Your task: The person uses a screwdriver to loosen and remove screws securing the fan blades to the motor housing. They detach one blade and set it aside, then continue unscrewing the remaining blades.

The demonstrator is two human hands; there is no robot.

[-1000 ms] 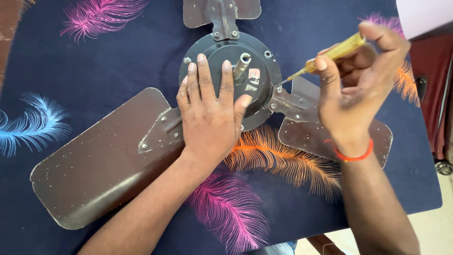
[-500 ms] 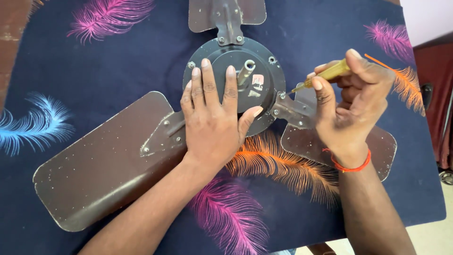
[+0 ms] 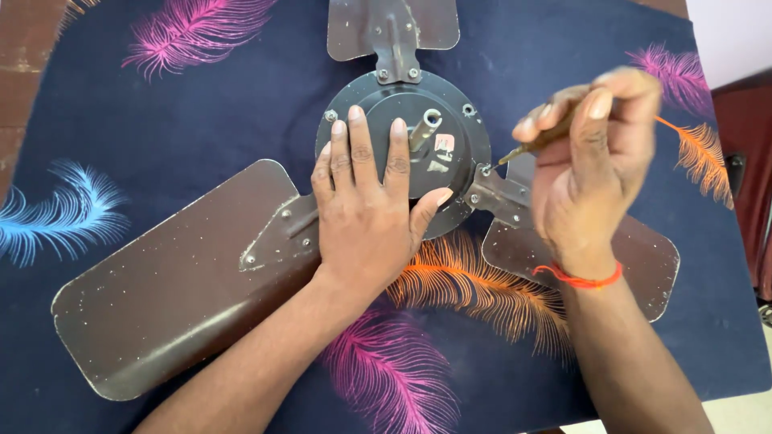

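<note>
we have a brown ceiling fan (image 3: 265, 265) lying flat on a navy cloth with coloured feathers (image 3: 201, 104) that covers the table. taking the round motor housing (image 3: 462, 133) as our landmark, our left hand (image 3: 366, 217) lies spread flat on its lower left part, fingers straight, gripping nothing, just pressing down. our right hand (image 3: 587, 169) sits to the right of the housing, curled closed around a screwdriver (image 3: 531, 145) whose handle is mostly hidden in the fingers. its tip meets a screw (image 3: 486, 170) at the housing's right rim, where the right blade's bracket (image 3: 503, 193) joins. we judge the work is at an early stage: all three blades are attached, the long blade (image 3: 161, 297) to the lower left, a short view of one above, and the other bracket screws look seated.
</note>
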